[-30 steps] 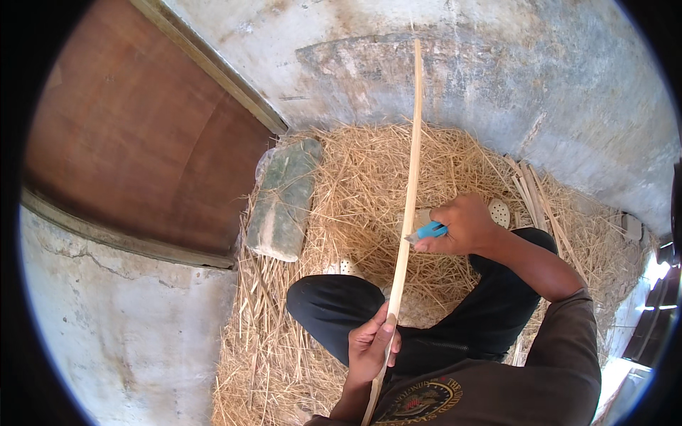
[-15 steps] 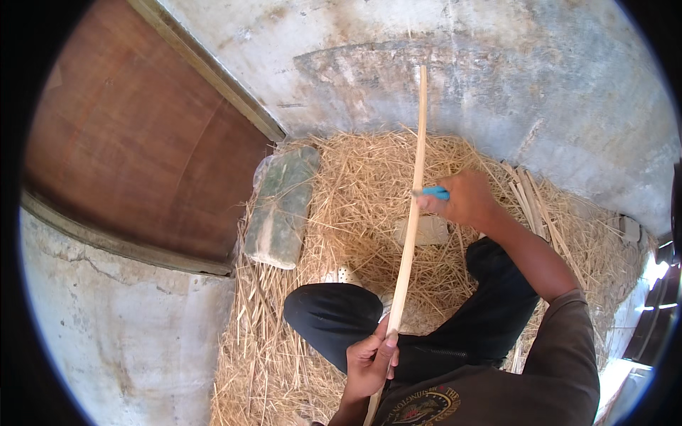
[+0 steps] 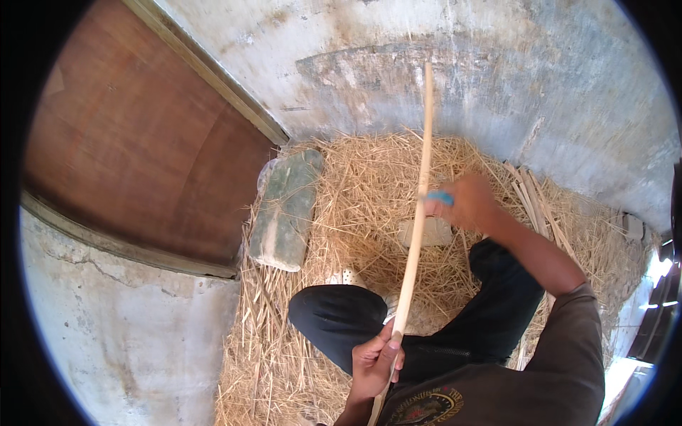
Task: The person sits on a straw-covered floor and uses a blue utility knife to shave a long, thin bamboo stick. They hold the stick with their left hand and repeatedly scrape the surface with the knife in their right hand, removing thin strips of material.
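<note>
A person sits with bent legs [image 3: 334, 312] over straw [image 3: 366, 174], a long pale wooden strip [image 3: 413, 263] slanting up from the lap toward the stained wall [image 3: 511, 85]. The left hand [image 3: 377, 361] is closed around the strip's lower part, thumb on top. The right hand [image 3: 470, 202], blurred, grips a small blue tool [image 3: 440, 198] just beside the strip's middle; whether its tip touches the wood cannot be told. A green block [image 3: 285, 213] lies on the straw, left of the strip.

Round lettered emblem [image 3: 428, 410] — on shirt [image 3: 526, 390]
</note>
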`<state>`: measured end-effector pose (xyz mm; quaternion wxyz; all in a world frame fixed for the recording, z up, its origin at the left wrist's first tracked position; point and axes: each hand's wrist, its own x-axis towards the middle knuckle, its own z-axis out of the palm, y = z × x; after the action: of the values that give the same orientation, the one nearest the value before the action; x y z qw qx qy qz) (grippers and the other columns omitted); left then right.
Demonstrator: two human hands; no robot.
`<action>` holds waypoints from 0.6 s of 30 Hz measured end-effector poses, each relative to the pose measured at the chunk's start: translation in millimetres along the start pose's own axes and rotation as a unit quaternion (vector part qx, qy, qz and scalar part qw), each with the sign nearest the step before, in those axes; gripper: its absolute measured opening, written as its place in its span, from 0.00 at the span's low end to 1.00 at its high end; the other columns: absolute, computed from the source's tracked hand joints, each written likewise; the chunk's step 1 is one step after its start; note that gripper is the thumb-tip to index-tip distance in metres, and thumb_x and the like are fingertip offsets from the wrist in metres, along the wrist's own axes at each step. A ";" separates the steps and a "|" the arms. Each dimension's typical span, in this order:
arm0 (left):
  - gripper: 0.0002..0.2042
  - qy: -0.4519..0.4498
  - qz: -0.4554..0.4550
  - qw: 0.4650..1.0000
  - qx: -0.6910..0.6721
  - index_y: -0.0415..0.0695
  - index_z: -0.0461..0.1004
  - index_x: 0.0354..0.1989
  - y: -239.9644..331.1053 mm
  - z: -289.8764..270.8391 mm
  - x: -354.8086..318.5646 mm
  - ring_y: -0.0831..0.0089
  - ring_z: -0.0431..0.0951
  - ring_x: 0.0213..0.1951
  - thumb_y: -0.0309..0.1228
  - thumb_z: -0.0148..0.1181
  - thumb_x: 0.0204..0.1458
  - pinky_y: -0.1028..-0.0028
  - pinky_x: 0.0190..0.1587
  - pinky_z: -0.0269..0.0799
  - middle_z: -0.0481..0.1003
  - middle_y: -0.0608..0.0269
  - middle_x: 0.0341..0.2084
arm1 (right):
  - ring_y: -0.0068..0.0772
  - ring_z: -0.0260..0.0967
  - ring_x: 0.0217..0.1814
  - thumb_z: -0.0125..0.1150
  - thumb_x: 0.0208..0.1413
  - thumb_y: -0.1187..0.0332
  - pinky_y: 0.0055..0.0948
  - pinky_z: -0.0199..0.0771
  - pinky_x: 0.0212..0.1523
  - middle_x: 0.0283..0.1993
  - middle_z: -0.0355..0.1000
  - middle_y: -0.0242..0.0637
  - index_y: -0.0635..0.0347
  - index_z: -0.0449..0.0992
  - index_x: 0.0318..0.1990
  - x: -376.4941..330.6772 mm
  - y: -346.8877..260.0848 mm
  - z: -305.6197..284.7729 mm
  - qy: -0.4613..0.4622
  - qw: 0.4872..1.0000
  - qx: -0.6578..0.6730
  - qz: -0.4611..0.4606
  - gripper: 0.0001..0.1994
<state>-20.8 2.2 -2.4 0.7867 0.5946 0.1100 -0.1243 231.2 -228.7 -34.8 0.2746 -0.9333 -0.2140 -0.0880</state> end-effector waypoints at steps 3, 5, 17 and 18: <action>0.18 -0.034 0.000 0.993 -0.113 0.46 0.64 0.63 -3.6 -2.9 10.8 0.82 0.61 0.13 0.30 0.45 0.65 0.81 0.17 0.58 0.64 0.66 0.14 | 0.39 0.65 0.12 0.52 0.45 0.27 0.37 0.64 0.16 0.10 0.64 0.37 0.56 0.74 0.14 -33.5 -38.2 8.0 -0.030 0.993 0.053 -0.104 0.36; 0.18 -0.039 -0.025 0.978 -0.204 0.45 0.64 0.63 -4.3 2.3 14.3 0.82 0.59 0.12 0.30 0.43 0.66 0.81 0.17 0.55 0.63 0.66 0.14 | 0.37 0.64 0.10 0.58 0.44 0.30 0.34 0.62 0.14 0.09 0.63 0.34 0.54 0.74 0.15 -35.4 -45.5 9.2 0.000 0.986 0.020 -0.166 0.33; 0.20 -0.061 -0.055 0.962 -0.261 0.38 0.58 0.64 -1.4 9.2 0.5 0.82 0.57 0.09 0.33 0.42 0.66 0.79 0.16 0.53 0.61 0.68 0.12 | 0.37 0.63 0.10 0.55 0.45 0.29 0.36 0.61 0.14 0.10 0.64 0.35 0.53 0.74 0.17 15.1 8.3 -8.3 0.051 0.999 -0.010 -0.004 0.33; 0.20 -0.057 -0.044 0.967 -0.246 0.38 0.58 0.64 -5.0 6.9 1.5 0.82 0.57 0.09 0.32 0.42 0.66 0.80 0.16 0.53 0.62 0.67 0.12 | 0.37 0.63 0.10 0.54 0.46 0.29 0.35 0.61 0.14 0.10 0.63 0.34 0.53 0.74 0.16 10.2 1.2 -7.1 0.044 0.998 -0.014 -0.050 0.33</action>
<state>-20.8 -5.8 -5.6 0.9077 0.3691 0.1179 -0.1613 240.5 -230.0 -26.6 0.2660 -0.9203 -0.2470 -0.1456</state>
